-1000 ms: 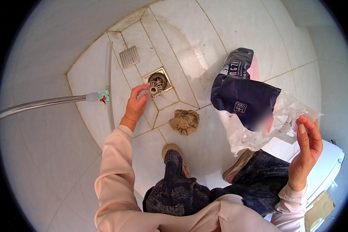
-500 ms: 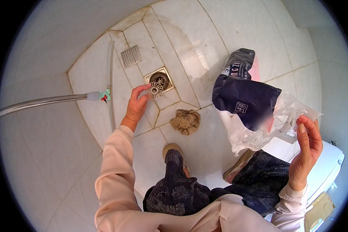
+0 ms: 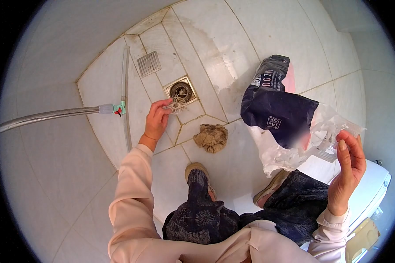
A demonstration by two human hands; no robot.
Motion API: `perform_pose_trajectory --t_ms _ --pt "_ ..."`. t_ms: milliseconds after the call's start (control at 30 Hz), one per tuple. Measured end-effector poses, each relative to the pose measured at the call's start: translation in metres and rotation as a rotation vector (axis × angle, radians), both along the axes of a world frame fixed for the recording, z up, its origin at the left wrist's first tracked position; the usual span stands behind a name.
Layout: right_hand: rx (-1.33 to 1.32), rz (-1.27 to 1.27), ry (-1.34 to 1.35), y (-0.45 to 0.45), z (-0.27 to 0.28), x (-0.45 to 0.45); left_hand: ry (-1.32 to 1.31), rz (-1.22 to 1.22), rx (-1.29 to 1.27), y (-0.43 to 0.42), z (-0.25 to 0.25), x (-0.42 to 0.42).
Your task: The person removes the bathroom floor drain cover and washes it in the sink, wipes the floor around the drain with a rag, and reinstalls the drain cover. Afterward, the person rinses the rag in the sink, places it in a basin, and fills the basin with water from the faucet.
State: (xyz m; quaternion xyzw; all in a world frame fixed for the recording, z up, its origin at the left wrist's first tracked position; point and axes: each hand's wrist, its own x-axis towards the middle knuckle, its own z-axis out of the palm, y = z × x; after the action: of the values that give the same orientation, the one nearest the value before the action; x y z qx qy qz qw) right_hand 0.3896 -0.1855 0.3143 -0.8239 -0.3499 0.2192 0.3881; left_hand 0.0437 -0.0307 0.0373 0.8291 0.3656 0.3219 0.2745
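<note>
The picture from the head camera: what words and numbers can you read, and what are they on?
All on the dark blue plastic packaging bag:
"14", with a small mark after it that is too small to read
"1000"
"GZ", in big white letters; the letters around it are unclear
Small white print nearby: too small to read.

This looks like a bathroom, most likely a wet room or shower area. Pale tiles cover the floor (image 3: 278, 33) and the walls (image 3: 41, 144); a square drain (image 3: 181, 90) is sunk among them, with a slotted grate (image 3: 149, 64) lying beside it. Damp stains mark the tiles, and a shiny hose (image 3: 52, 115) juts in.
</note>
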Motion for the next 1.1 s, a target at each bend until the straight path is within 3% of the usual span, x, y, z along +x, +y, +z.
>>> perform_pose_trajectory --t_ms 100,167,267,400,733,800,833,900,1100 --pt "0.023 -0.019 0.007 0.002 0.000 -0.002 0.033 0.082 -0.063 0.011 -0.005 -0.005" --pt "0.025 -0.022 0.014 0.001 0.000 -0.002 -0.140 0.450 -0.390 0.023 -0.015 -0.011" --pt "0.035 -0.023 0.026 0.001 0.000 -0.001 -0.255 0.369 -0.616 0.045 -0.028 -0.022" --pt "0.036 -0.038 0.059 0.001 0.000 -0.002 -0.210 0.353 -0.713 0.056 -0.046 -0.022" --pt "0.049 -0.044 0.081 -0.001 -0.001 -0.001 -0.028 0.317 -0.712 0.055 -0.041 0.018" --pt "0.049 -0.036 0.080 0.000 0.000 -0.002 0.059 0.335 -0.354 0.048 -0.021 0.029" --pt "0.051 -0.029 0.079 0.000 0.000 -0.001 0.058 0.333 -0.356 0.046 -0.021 0.028" --pt "0.038 -0.044 0.094 0.000 0.001 -0.001 0.353 0.020 0.190 0.041 -0.023 0.024" --pt "-0.008 -0.002 -0.004 0.000 -0.001 0.002 0.414 -0.129 0.349 0.028 -0.039 0.020"
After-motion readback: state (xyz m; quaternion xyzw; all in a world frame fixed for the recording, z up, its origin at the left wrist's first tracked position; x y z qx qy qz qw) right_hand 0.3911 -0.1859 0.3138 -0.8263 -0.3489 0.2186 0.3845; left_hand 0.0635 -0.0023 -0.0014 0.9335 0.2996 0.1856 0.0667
